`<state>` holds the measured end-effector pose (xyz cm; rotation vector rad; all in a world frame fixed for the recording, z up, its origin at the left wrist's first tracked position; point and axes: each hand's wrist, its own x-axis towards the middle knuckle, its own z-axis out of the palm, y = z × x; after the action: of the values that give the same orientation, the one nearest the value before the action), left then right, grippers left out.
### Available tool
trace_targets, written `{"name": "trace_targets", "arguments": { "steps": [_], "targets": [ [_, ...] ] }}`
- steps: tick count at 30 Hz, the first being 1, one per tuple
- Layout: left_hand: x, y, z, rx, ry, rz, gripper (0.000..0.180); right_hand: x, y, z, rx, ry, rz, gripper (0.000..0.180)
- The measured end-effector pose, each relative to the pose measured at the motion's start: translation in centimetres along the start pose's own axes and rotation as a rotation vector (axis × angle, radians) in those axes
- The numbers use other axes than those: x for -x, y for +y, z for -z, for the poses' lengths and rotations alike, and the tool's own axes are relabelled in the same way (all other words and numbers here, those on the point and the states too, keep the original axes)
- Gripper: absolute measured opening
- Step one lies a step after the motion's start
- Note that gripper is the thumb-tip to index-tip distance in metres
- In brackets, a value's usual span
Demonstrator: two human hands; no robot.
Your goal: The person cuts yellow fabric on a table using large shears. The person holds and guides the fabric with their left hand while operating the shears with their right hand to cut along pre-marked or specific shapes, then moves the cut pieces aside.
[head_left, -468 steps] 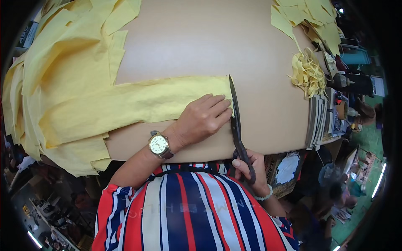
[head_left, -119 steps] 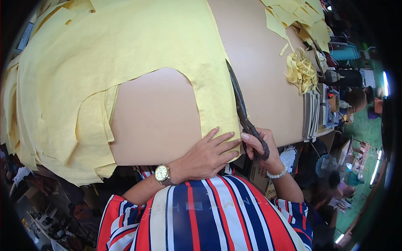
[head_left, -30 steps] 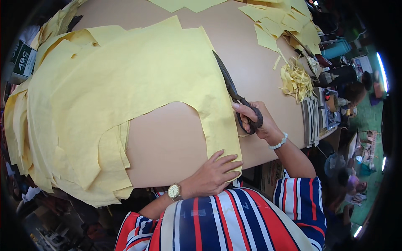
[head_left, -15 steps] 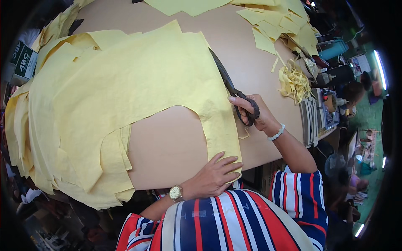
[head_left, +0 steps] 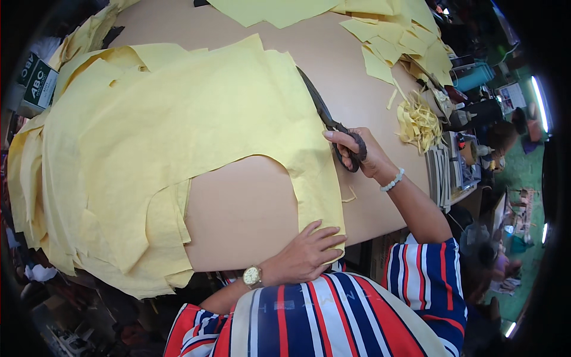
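A large yellow cloth [head_left: 202, 113] with a curved cut-out on its near side covers the left and middle of the table. My right hand [head_left: 370, 156] grips black-handled scissors [head_left: 324, 113] by the finger loops. Their long dark blades lie along the cloth's right edge, pointing away from me; part of the blades may be hidden by the cloth. Spread flat, my left hand [head_left: 306, 253] presses the near end of the cloth's right-hand strip at the table's front edge.
Yellow offcuts [head_left: 398, 38] are heaped at the far right, with curled yellow strips [head_left: 419, 122] nearer. Grey-white stacked pieces [head_left: 439, 175] stand at the table's [head_left: 238, 217] right edge. A green-and-white box [head_left: 39, 86] sits at the left. Another yellow piece [head_left: 267, 9] lies at the back.
My right hand and the scissors have slid slightly farther from me along the cloth's right edge. My left hand stays on the strip. The whole view has shifted a little.
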<state>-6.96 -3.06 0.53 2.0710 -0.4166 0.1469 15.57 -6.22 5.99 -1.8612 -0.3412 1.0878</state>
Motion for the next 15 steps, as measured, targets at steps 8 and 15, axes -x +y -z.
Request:
{"name": "trace_targets", "arguments": {
  "steps": [8, 15],
  "targets": [
    [-0.3, 0.7, 6.5, 0.104, 0.156, 0.179, 0.068, 0.5, 2.1, 1.0, -0.125, -0.085, 0.142, 0.034],
    [-8.6, -5.7, 24.6, -0.27, 0.397, 0.138, 0.034, 4.9, 4.0, 0.9, -0.231, -0.263, 0.278, 0.024]
  ]
}}
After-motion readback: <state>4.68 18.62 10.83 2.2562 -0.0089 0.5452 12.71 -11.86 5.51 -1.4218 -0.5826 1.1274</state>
